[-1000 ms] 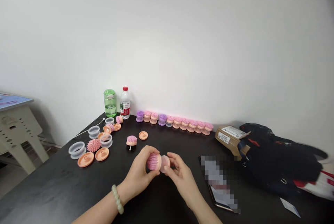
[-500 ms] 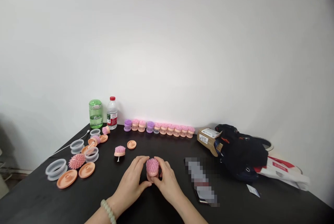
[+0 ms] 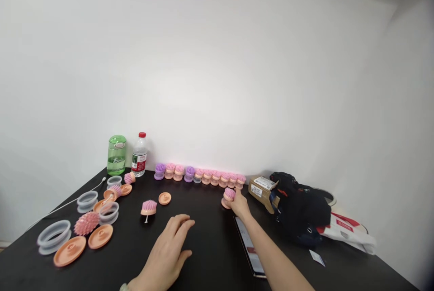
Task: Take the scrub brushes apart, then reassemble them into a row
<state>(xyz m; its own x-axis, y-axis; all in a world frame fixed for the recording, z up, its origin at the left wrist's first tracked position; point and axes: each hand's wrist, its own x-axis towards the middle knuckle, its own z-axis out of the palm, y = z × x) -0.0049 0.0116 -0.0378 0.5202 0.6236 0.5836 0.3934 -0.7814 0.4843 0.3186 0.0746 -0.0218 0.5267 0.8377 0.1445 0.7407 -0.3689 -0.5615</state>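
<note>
A pink-bristled round scrub brush (image 3: 228, 197) with a peach base is held by my right hand (image 3: 239, 204), just in front of the right end of a row of similar brushes (image 3: 206, 177) along the wall. My left hand (image 3: 169, 250) rests over the black table (image 3: 203, 245), fingers spread with nothing in them. Ahead of it lie a pink brush head (image 3: 148, 207) with a white stem and a small peach disc (image 3: 164, 198).
At left are clear rings (image 3: 54, 236), peach discs (image 3: 70, 251), and a spiky pink piece (image 3: 87, 223). Behind them stand a green bottle (image 3: 116, 155) and a water bottle (image 3: 139, 155). A phone (image 3: 249, 245) lies under my right forearm; a cardboard box (image 3: 262, 190) and dark bag (image 3: 301, 209) are at right.
My right hand has carried the brush forward and right toward the row's end. My left hand has let go of it and moved a little left. The view has shifted slightly.
</note>
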